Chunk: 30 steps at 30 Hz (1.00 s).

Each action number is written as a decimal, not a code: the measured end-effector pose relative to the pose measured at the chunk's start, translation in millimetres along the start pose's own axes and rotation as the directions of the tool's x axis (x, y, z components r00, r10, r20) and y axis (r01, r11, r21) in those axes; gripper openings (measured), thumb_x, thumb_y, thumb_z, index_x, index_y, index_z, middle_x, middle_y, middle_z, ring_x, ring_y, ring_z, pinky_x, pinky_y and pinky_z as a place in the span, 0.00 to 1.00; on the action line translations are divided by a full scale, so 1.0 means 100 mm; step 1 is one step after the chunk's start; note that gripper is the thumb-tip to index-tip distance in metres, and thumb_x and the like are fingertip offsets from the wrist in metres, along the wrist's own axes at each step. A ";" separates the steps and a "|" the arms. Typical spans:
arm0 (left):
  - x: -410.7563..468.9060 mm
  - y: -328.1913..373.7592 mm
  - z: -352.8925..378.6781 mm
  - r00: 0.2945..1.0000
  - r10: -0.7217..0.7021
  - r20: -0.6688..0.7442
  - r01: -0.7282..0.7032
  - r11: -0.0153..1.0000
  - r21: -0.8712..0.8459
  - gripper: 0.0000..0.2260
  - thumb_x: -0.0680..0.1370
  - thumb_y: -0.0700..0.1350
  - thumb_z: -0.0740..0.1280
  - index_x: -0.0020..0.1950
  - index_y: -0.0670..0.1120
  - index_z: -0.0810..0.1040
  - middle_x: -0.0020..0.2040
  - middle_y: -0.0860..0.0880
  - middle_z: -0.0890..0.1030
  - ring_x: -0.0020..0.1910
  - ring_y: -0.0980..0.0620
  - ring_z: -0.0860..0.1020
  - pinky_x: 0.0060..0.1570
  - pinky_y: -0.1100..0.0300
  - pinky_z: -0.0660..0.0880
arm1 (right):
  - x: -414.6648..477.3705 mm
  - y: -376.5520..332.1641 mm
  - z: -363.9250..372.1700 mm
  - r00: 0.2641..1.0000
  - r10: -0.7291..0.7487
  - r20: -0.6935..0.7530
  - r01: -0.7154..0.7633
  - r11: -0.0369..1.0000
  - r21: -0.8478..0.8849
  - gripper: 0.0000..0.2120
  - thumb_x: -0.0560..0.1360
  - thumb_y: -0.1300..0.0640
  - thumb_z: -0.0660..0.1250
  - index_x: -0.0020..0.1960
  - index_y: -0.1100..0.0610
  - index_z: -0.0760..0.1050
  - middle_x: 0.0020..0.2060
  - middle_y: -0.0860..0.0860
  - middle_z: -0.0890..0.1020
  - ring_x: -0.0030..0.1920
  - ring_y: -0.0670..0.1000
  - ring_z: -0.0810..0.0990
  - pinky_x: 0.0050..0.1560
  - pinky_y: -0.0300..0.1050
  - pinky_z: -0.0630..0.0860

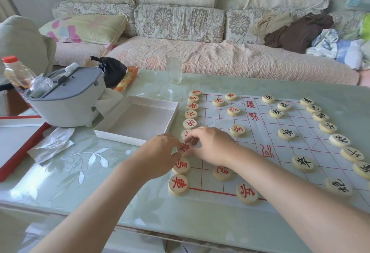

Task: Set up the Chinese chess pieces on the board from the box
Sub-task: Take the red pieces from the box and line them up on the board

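Behind our glass table point(84, 174) sits a sofa. Both our left hand point(160, 155) and right hand point(210, 146) pinch one red piece point(184, 148) in the board's point(260, 152) edge row; a careless nudge could shift neighbouring pieces.

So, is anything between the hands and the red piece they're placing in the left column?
Nothing visible. Both the left hand and right hand already touch the red piece in the board's red back row; neighbouring pieces flank it. The white box looks empty.

Both hands, left point(160, 153) and right point(210, 144), pinch red piece point(184, 148) at board point(260, 142) edge; box point(140, 120) beside.
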State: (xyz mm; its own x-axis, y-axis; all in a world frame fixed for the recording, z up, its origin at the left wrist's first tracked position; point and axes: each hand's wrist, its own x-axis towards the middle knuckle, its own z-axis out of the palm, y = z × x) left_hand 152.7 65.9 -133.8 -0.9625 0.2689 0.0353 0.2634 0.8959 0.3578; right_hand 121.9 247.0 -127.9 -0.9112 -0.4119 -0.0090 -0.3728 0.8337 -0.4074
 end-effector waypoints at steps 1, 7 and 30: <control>0.00 0.01 0.00 1.000 0.003 -0.004 -0.003 1.000 0.001 0.11 0.78 0.50 0.64 0.59 0.54 0.79 0.55 0.56 0.76 0.46 0.56 0.73 0.46 0.63 0.69 | 0.00 -0.01 0.01 1.000 -0.006 -0.005 0.006 1.000 -0.017 0.12 0.73 0.41 0.71 0.55 0.41 0.79 0.50 0.40 0.79 0.51 0.46 0.77 0.52 0.47 0.75; -0.02 -0.02 -0.02 1.000 0.021 -0.021 -0.020 0.999 0.041 0.11 0.78 0.50 0.65 0.59 0.56 0.80 0.55 0.55 0.78 0.54 0.54 0.73 0.51 0.64 0.67 | 0.01 0.03 0.01 1.000 -0.001 -0.001 0.001 1.000 -0.008 0.08 0.75 0.43 0.70 0.54 0.40 0.80 0.51 0.40 0.79 0.53 0.45 0.76 0.52 0.47 0.75; 0.40 -0.04 -0.01 0.985 -0.005 -0.170 0.025 0.993 0.119 0.12 0.78 0.52 0.65 0.61 0.57 0.77 0.58 0.56 0.77 0.59 0.52 0.71 0.58 0.55 0.63 | 0.34 0.32 -0.29 0.993 0.106 -0.060 -0.104 0.994 0.029 0.12 0.74 0.49 0.72 0.56 0.41 0.78 0.49 0.39 0.80 0.52 0.44 0.78 0.46 0.42 0.70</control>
State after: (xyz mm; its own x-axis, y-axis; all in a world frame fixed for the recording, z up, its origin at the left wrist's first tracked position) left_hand 112.5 72.4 -132.7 -0.9607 0.2005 0.1920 0.2447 0.9382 0.2449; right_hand 73.7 270.3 -114.5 -0.9543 -0.2987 0.0031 -0.2708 0.8608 -0.4309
